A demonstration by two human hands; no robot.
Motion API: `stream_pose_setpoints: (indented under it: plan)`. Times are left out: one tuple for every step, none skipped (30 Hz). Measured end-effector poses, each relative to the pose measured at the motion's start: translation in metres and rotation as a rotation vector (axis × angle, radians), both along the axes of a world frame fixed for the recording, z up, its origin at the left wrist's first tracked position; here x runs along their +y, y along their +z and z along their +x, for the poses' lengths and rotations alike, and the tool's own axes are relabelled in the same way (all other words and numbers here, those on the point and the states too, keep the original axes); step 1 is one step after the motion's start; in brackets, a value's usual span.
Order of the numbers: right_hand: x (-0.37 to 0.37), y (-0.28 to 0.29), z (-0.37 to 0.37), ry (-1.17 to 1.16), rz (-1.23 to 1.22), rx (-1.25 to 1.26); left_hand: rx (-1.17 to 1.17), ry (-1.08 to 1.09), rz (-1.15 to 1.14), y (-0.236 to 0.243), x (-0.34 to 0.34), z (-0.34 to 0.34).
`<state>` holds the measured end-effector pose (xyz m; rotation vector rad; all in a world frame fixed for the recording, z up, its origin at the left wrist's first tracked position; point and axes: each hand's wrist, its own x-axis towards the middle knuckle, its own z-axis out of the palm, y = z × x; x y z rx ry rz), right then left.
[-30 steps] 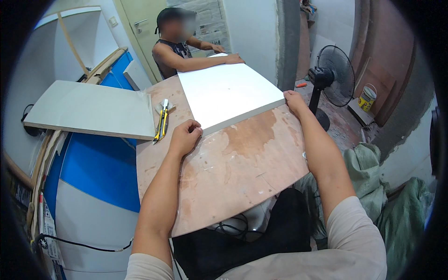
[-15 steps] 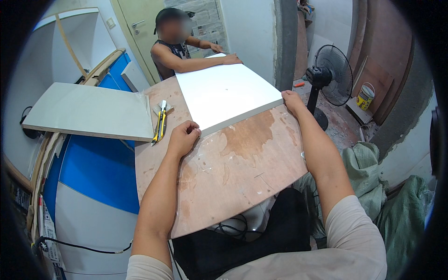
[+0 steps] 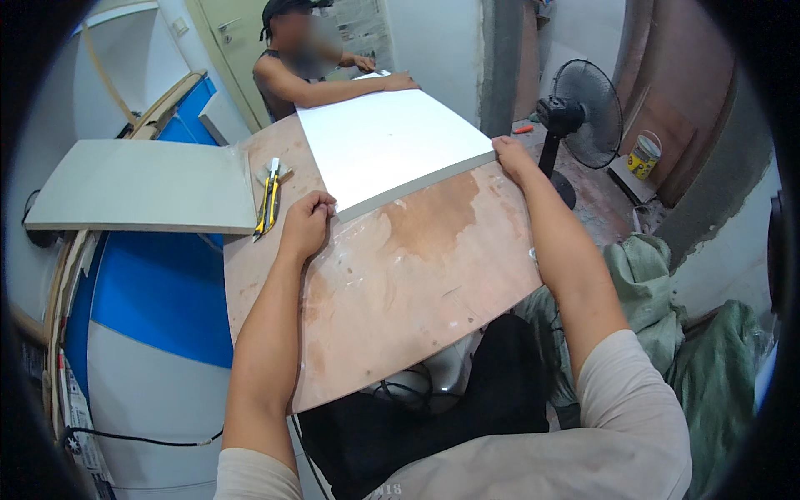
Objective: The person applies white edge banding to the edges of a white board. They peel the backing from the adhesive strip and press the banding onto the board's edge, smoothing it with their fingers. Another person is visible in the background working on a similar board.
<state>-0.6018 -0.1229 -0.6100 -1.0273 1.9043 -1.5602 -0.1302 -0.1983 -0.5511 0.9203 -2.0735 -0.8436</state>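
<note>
A thick white board (image 3: 392, 142) lies flat on a worn plywood worktop (image 3: 400, 308), its edge strip facing me. At its near left corner, my left hand (image 3: 308, 223) is closed, fingers curled in and touching the corner. My right hand (image 3: 510, 158) grips the near right corner, thumb on top; the fingers below are partly hidden. Across the board, a co-worker leans over its far end, one hand (image 3: 403, 82) resting on the far edge. The co-worker's other hand (image 3: 360, 63) is beside a small object I cannot make out. A yellow-and-black utility knife (image 3: 267, 200) lies left of the board.
Another pale board (image 3: 142, 187) sits left of the worktop, above blue and grey panels (image 3: 158, 292). On the right stand a black pedestal fan (image 3: 567, 117), a yellow-and-white bucket (image 3: 643, 157) and green woven sacks (image 3: 637, 271). A black cable (image 3: 142, 442) runs at lower left.
The whole view has shifted, so the scene sits slightly higher and further left. My left fingers have curled tighter at the board's corner. My right hand keeps its grip.
</note>
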Motion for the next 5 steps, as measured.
stream_pose_setpoints:
  plan:
    - [0.003, -0.007, -0.02, -0.026, -0.059, 0.044, 0.032, -0.03, -0.005, 0.001, -0.002, -0.01]
    - [0.001, -0.01, -0.02, -0.017, -0.068, 0.005, 0.058, -0.028, -0.011, -0.001, -0.005, -0.007]
    - [-0.002, -0.013, -0.02, -0.007, -0.077, -0.033, 0.068, -0.03, 0.021, -0.003, -0.008, -0.004]
    - [-0.005, -0.011, -0.017, 0.003, -0.084, -0.07, 0.05, -0.036, 0.019, 0.0, -0.005, -0.002]
    - [-0.012, -0.013, -0.009, 0.02, -0.079, -0.074, 0.032, -0.042, 0.017, 0.002, -0.002, 0.0]
